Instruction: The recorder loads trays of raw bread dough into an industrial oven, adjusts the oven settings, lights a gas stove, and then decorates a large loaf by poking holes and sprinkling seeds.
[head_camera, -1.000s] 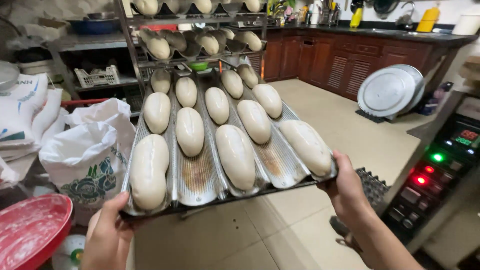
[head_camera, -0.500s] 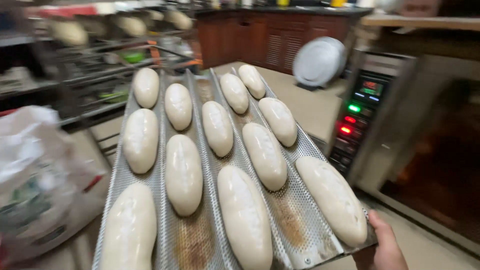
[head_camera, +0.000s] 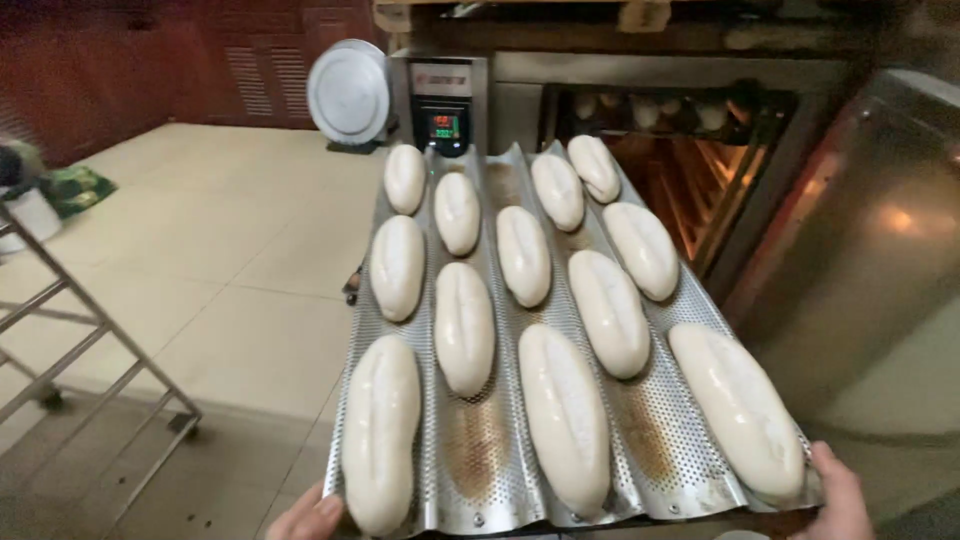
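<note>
I carry a perforated, corrugated metal baking tray loaded with several pale, scored raw dough loaves lying in its channels. My left hand grips the tray's near left corner, only fingertips showing at the bottom edge. My right hand grips the near right corner. The tray's far end points at an open oven, whose lit interior shows racks with more dough on an upper shelf.
The oven's open steel door stands to the right of the tray. A control panel with lit displays sits left of the oven opening. A round metal lid leans against dark cabinets. A wheeled rack's frame stands at left.
The view has swung right from the loaded rack and flour bags to the open oven. The tray stays level in both hands and now points into the oven opening.
</note>
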